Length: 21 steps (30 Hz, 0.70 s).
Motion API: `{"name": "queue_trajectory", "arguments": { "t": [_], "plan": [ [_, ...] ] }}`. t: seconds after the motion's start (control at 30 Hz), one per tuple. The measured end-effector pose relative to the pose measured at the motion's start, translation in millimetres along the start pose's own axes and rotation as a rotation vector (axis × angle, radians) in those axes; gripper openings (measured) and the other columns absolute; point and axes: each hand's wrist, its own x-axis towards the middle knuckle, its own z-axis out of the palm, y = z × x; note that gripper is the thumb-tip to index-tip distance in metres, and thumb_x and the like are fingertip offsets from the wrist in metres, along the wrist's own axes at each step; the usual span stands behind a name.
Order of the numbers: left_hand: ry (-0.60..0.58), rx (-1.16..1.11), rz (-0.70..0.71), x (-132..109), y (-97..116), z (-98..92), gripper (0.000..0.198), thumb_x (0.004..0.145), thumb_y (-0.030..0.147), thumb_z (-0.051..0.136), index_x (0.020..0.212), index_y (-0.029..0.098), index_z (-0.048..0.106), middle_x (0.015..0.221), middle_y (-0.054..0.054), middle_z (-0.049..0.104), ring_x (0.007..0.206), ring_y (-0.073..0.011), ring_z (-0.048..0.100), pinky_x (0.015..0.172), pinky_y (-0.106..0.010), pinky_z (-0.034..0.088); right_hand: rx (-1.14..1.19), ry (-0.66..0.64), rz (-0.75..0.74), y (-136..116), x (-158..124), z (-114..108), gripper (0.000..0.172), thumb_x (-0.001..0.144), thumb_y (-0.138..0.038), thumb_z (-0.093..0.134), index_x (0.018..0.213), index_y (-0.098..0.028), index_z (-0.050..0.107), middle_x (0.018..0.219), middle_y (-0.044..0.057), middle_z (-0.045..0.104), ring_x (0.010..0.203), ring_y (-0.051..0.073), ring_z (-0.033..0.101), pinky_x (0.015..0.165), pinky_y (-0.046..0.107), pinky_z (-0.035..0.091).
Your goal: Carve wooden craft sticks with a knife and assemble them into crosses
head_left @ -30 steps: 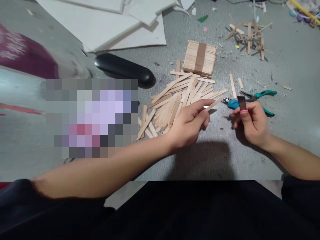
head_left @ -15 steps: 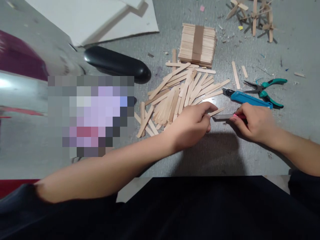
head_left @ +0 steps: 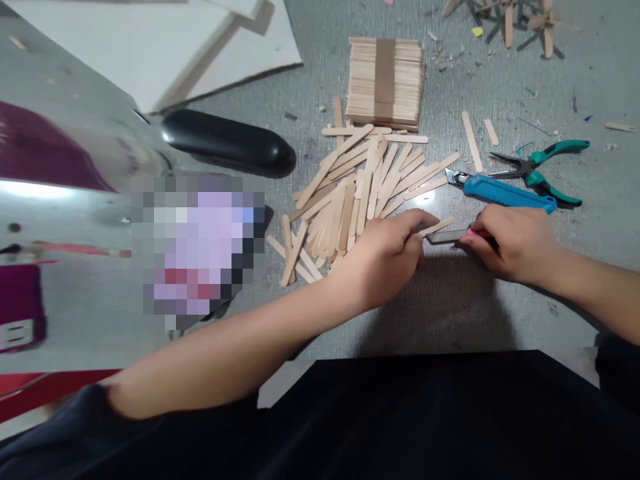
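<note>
My left hand pinches a wooden craft stick, whose free end points up and to the right. In my right hand is a pink-handled cutter, its metal blade pointing left, close under the stick; whether blade and stick touch I cannot tell. Beyond my left hand lies a loose pile of craft sticks. A blue utility knife rests just past my right hand, beside green-handled pliers.
Behind the pile stands a banded bundle of sticks. A black rounded case and a pixelated object lie to the left, white boards at the back left. Small stick assemblies sit at the back right.
The camera view has shifted slightly, bringing a purple object into sight at the far left. Both hands keep their hold, and the blade stays near the stick, now tilted slightly differently.
</note>
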Motion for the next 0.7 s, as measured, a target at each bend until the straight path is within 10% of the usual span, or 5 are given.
{"name": "queue_trajectory", "arguments": {
  "t": [0.7],
  "plan": [
    [-0.029, 0.013, -0.068, 0.1, -0.6, 0.1, 0.043, 0.106, 0.022, 0.051, 0.133, 0.021, 0.084, 0.070, 0.004, 0.072, 0.068, -0.0188, 0.068, 0.069, -0.033, 0.049, -0.006, -0.049, 0.044, -0.8, 1.8, 0.5, 0.075, 0.128, -0.072, 0.034, 0.098, -0.022, 0.080, 0.077, 0.009, 0.078, 0.069, 0.024, 0.071, 0.065, 0.037, 0.037]
  ]
}}
